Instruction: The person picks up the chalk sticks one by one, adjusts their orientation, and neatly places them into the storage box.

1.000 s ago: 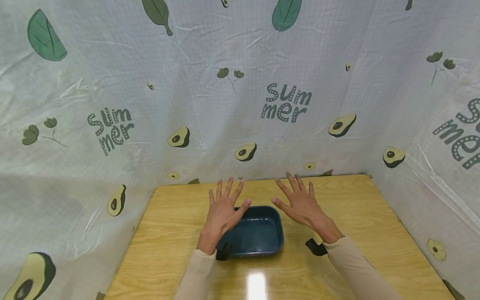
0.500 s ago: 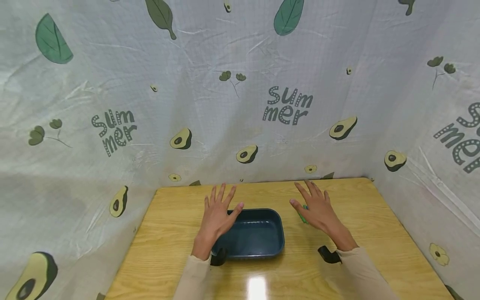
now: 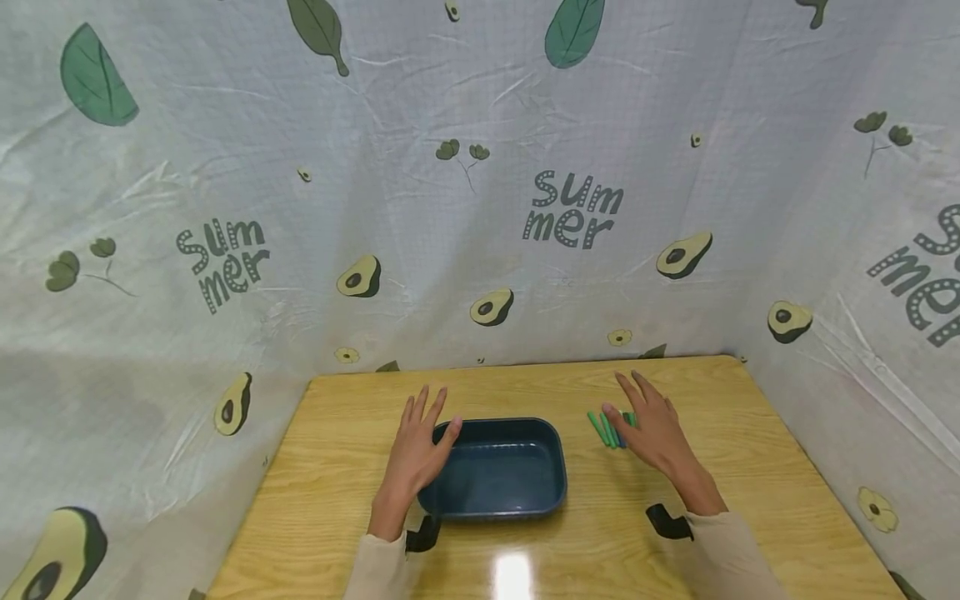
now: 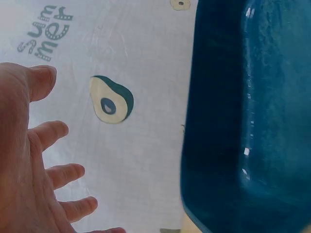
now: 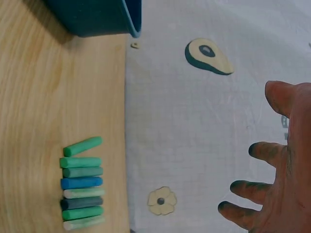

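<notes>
A dark blue rectangular basin (image 3: 501, 477) stands on the wooden table with nothing in it. My left hand (image 3: 414, 457) hovers over the basin's left rim, fingers spread and holding nothing; in the left wrist view the basin wall (image 4: 214, 121) is beside it. To the right of the basin lies a row of several chalk sticks (image 3: 598, 428) in greens and blue, partly hidden in the head view by my right hand (image 3: 660, 437). That hand is raised above them with fingers extended, gripping nothing. The right wrist view shows the blue chalk stick (image 5: 81, 182) among green ones, and dark-stained fingertips (image 5: 237, 186).
A white sheet (image 3: 420, 217) printed with avocados, leaves and "summer" hangs behind and along both sides of the wooden table (image 3: 315, 500). Black wrist mounts (image 3: 667, 523) sit under both wrists. Light glares on the table's near part.
Both hands have drawn apart and toward the person, the left to the left and the right to the right. The chalk sticks, hidden at first, now show beside the right hand.
</notes>
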The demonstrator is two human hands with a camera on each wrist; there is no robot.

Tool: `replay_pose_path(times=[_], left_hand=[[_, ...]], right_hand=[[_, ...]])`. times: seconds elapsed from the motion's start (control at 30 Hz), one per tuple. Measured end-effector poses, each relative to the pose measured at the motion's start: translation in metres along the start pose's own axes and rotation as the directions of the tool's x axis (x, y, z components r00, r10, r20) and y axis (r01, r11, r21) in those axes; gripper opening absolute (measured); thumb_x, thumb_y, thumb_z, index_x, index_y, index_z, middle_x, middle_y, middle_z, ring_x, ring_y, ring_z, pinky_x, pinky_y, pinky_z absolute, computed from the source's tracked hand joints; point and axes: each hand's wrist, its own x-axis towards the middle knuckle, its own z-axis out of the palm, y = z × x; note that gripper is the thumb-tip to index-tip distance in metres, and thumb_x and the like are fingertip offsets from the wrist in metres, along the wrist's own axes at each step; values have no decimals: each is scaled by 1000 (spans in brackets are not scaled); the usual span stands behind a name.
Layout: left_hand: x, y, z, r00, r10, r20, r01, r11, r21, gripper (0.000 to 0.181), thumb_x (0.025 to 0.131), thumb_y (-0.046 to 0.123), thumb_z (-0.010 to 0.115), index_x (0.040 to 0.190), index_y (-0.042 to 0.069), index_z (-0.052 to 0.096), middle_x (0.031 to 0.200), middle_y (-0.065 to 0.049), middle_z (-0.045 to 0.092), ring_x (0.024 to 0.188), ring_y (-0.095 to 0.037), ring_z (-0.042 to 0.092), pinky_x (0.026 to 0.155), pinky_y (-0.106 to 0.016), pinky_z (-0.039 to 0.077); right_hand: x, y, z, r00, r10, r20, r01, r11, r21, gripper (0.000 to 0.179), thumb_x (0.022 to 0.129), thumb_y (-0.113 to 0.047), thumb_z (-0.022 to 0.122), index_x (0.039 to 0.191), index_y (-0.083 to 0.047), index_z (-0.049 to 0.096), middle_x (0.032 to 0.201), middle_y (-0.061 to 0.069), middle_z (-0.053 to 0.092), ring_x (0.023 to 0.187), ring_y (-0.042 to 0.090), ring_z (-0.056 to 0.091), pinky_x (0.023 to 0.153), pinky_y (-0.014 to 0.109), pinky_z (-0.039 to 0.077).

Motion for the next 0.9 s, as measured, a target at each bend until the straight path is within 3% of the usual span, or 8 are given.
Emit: replay_pose_path(times=[0.17, 0.37, 0.53, 0.7, 0.9], left_hand=[[-8, -11, 3, 999, -42, 1, 42, 996, -78, 66, 100, 46, 49, 156, 19, 27, 164, -16, 17, 149, -46, 14, 104, -71, 31], [-14, -26, 5, 995, -96, 0, 95, 987, -128, 66, 100, 46, 49, 156, 19, 27, 162, -19, 22, 146, -47, 23, 107, -69, 30], [-20, -35, 6, 994, -107, -1, 104, 974, -200, 65, 100, 41, 53, 155, 16, 30, 158, -23, 29, 142, -49, 31, 107, -67, 32], [-25, -41, 7, 993, -114, -14, 106, 956, -272, 63, 99, 33, 57, 154, 13, 33, 155, -24, 35, 141, -47, 34, 108, -65, 33], [-30, -45, 8, 988, -150, -22, 136, 941, -310, 62, 99, 31, 58, 153, 13, 35, 154, -22, 38, 134, -48, 44, 103, -62, 41]], right_hand=[[-6, 9, 3, 999, 30, -22, -29, 998, 50, 66, 101, -42, 48, 154, -7, 30, 157, 31, 23, 138, 56, 27, 103, 75, 23], [-9, 18, 8, 997, 78, -26, -75, 993, 95, 68, 101, -45, 47, 156, -9, 26, 157, 31, 22, 139, 56, 26, 101, 75, 28], [-11, 22, 13, 992, 119, -52, -111, 984, 139, 71, 100, -45, 50, 155, -7, 26, 156, 30, 25, 138, 55, 28, 102, 72, 29], [-16, 28, 18, 973, 210, -95, -188, 961, 202, 75, 98, -47, 53, 154, -5, 27, 154, 29, 32, 137, 51, 34, 103, 68, 33], [-20, 35, 27, 939, 316, -133, -263, 913, 311, 73, 97, -44, 57, 154, -8, 30, 151, 26, 39, 136, 46, 40, 103, 63, 38]])
